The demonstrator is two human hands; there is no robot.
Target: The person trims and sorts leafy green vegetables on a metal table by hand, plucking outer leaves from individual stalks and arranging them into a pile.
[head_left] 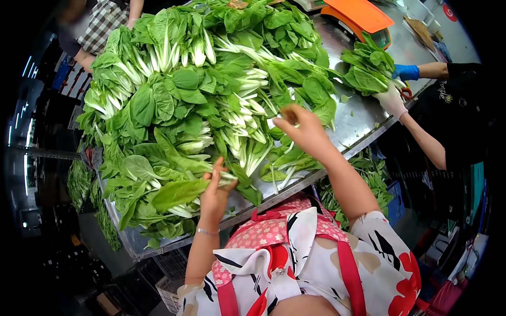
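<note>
My left hand (212, 196) is closed around the white stalk ends of a bunch of leafy greens (180, 195), its leaves pointing left at the table's near edge. My right hand (304, 131) hovers over the right part of the heap, thumb and fingers apart, with nothing visible between them. A big heap of greens with pale stalks (184, 95) spreads around and beyond both hands. Loose leaves and stalks (287, 171) lie below my right hand.
A metal table (348, 124) carries the heap. On the right, a co-worker's blue-gloved hand (406, 72) and white-gloved hand (391, 100) hold greens (367, 68) beside red-handled scissors (406, 93). An orange scale (359, 16) stands behind. Another person (105, 23) is at the far left.
</note>
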